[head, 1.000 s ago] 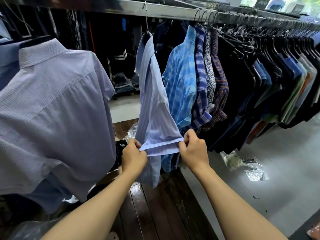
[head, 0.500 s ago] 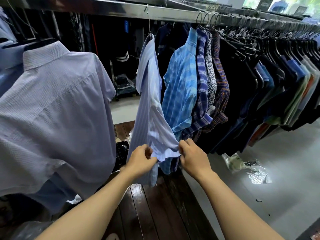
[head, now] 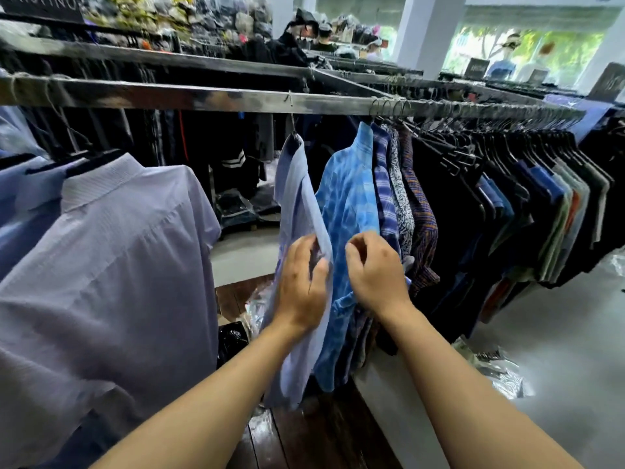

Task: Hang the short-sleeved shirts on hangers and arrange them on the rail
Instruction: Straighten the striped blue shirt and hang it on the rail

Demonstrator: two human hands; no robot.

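Shirts fill a long metal clothes rail that runs from the left edge of the view to its far right end. Alone on a bare middle stretch of the rail hangs a pale lilac-blue striped short-sleeved shirt, on a dark hanger with a thin wire hook, turned edge-on to the camera. The left hand lies against the front of this shirt about halfway down, its fingers curled around the vertical edge of the fabric and the thumb pressed on the cloth, so the hand is closed on the shirt edge. The right hand is just beside it, in front of a bright blue checked short-sleeved shirt, the next garment along the rail. Its fingers are bent loosely inward, the thumb and forefinger close together (whether any cloth is pinched between them I cannot tell). Beyond the blue checked shirt hang a blue plaid shirt, a white-and-dark patterned shirt and a brown-striped shirt, pressed together, and then a packed row of dark garments on black hangers reaching to the rail's right end. Toward the rail's left end hangs a broad pale lavender short-sleeved shirt, its back to the camera and well apart from the striped one. Below the rail, crumpled clear plastic bags lie on the grey floor.
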